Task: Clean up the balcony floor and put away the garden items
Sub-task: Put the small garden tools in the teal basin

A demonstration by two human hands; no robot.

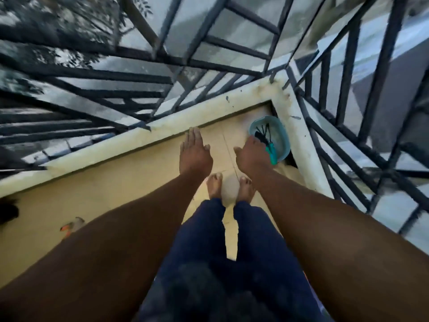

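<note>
A teal plastic basin (282, 130) stands in the far right corner of the yellow balcony floor (116, 182). Inside it lie small garden tools (270, 149) with black heads and teal handles. My right hand (249, 154) hangs over the basin's near left rim; its fingers point down and away, and their tips are hidden. Whether it holds a tool cannot be told. My left hand (195, 152) is stretched out flat above the floor, fingers straight, holding nothing. My bare feet stand below both hands.
A cream low kerb (144, 138) and black metal railing (162, 77) bound the floor on the far and right sides. A small orange and grey item (72, 225) lies on the floor at the left. A dark object (8, 211) shows at the left edge.
</note>
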